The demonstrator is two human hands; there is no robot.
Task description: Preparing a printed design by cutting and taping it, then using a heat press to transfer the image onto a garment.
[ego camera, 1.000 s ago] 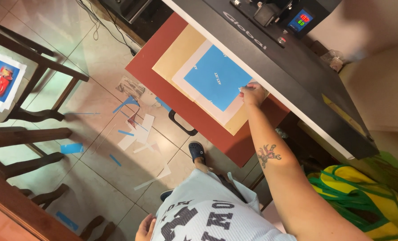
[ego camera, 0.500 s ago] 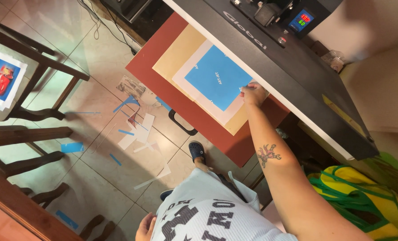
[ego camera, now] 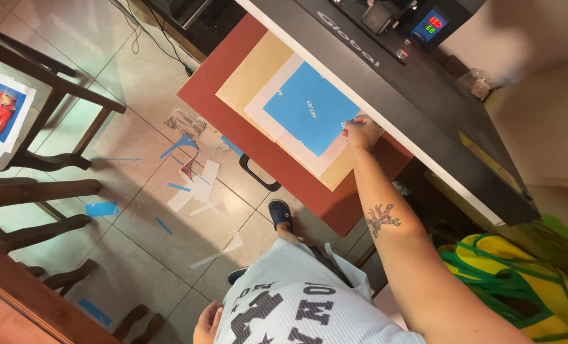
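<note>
A white sheet with a large blue square (ego camera: 309, 109) lies on a tan sheet (ego camera: 258, 73), which rests on the red lower plate (ego camera: 217, 92) of a heat press. My right hand (ego camera: 360, 132) reaches out to the blue sheet's near right corner, and its curled fingers pinch the edge there, just under the black upper plate (ego camera: 411, 95). My left hand (ego camera: 207, 322) hangs by my hip at the bottom of the view, fingers loose, holding nothing.
The press has a black handle (ego camera: 258, 175) under the red plate and a lit display (ego camera: 431, 27) on top. Paper scraps, blue and white (ego camera: 191, 185), litter the tiled floor. Dark wooden stools (ego camera: 54, 95) stand at left, one bearing a printed picture (ego camera: 0, 111). Yellow-green fabric (ego camera: 519, 280) lies at right.
</note>
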